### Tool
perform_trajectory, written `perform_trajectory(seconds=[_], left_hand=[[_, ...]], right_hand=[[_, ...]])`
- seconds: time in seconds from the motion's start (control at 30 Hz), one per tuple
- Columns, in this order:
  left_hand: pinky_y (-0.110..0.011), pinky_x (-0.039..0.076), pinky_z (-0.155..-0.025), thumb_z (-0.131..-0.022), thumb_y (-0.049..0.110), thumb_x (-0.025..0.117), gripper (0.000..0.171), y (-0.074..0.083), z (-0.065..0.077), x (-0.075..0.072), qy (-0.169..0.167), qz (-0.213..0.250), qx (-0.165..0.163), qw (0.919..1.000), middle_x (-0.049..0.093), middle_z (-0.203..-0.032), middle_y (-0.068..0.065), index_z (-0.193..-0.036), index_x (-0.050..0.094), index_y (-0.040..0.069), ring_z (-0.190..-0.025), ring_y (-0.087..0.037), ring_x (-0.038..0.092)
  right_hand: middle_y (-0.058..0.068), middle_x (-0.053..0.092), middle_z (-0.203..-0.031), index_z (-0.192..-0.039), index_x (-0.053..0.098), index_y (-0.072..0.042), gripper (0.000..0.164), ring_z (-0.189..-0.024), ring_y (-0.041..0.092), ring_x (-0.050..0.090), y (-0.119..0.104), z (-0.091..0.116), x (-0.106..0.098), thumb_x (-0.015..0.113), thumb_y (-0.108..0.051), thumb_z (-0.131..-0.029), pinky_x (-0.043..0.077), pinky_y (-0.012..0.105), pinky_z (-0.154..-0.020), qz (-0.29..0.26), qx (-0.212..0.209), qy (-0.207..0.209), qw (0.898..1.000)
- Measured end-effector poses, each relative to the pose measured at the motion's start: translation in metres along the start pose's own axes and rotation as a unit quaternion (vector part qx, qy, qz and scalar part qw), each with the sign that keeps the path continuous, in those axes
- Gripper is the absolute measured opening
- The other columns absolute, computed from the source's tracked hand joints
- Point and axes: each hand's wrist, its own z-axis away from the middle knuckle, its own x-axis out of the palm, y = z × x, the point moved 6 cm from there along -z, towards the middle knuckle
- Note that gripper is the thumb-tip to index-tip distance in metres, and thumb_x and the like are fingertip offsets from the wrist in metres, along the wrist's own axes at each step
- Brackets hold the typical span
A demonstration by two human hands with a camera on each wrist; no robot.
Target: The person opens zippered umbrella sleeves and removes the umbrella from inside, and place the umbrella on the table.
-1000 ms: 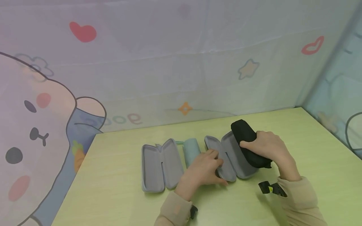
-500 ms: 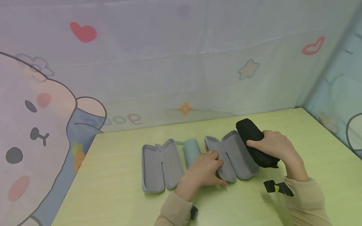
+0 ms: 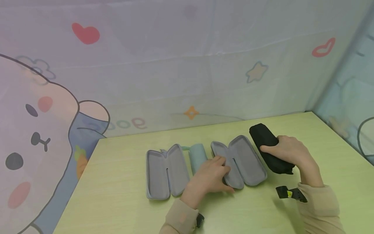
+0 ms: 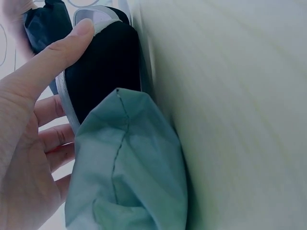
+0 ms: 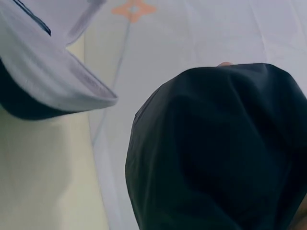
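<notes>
My right hand point(image 3: 292, 151) grips a black folded umbrella point(image 3: 263, 138) in its sleeve, held just to the right of an open zip case point(image 3: 249, 162). That case has a grey lining and a dark outside, and both halves lie spread. My left hand point(image 3: 208, 175) holds its left half; in the left wrist view the thumb lies over the dark shell point(image 4: 103, 67) with the fingers at the rim. Under the left forearm and hand, partly hidden, lies a teal folded umbrella point(image 3: 198, 156). The right wrist view is largely filled by the black umbrella's end point(image 5: 216, 153).
A second open case point(image 3: 157, 175), also lined in grey, lies on the left of the teal umbrella. The light green table point(image 3: 102, 195) ends at a printed cloth backdrop point(image 3: 175, 74) behind, and another cloth hangs on the right side.
My right hand has moved the black umbrella rightward, from over the right case's right half to beside it. My left hand has stayed on the case.
</notes>
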Motion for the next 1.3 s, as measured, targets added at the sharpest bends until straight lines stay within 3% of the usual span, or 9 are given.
perform_trajectory(seconds=[0.73,1.13,1.3], left_hand=[[-0.016,0.034,-0.065,-0.069,0.063,0.074,0.051,-0.001,0.001,0.0,-0.001,0.026,-0.003,0.9996,0.042,-0.084,0.008,-0.095,0.067,0.019,-0.082,-0.008,0.04],[-0.016,0.036,-0.065,-0.069,0.064,0.074,0.05,-0.001,0.0,0.002,-0.006,0.025,-0.009,0.9996,0.043,-0.085,0.008,-0.093,0.067,0.02,-0.083,-0.007,0.041],[-0.016,0.035,-0.064,-0.07,0.064,0.074,0.047,-0.001,0.0,0.002,-0.009,0.029,-0.013,0.9995,0.043,-0.084,0.008,-0.086,0.063,0.022,-0.082,-0.007,0.04]], right_hand=[[0.019,0.063,-0.09,-0.112,0.053,0.013,0.08,-0.075,0.028,0.06,0.029,-0.006,0.008,0.054,-0.062,-0.084,0.044,0.033,-0.059,0.012,0.006,-0.03,0.999],[0.034,0.061,-0.107,-0.12,0.049,0.019,0.089,-0.085,0.037,0.062,0.033,-0.011,0.016,0.055,-0.062,-0.084,0.049,0.042,-0.066,0.026,-0.004,-0.045,0.999],[0.04,0.057,-0.112,-0.119,0.048,0.023,0.088,-0.091,0.047,0.061,0.034,-0.013,0.019,0.055,-0.058,-0.085,0.05,0.05,-0.073,0.036,-0.007,-0.046,0.998]])
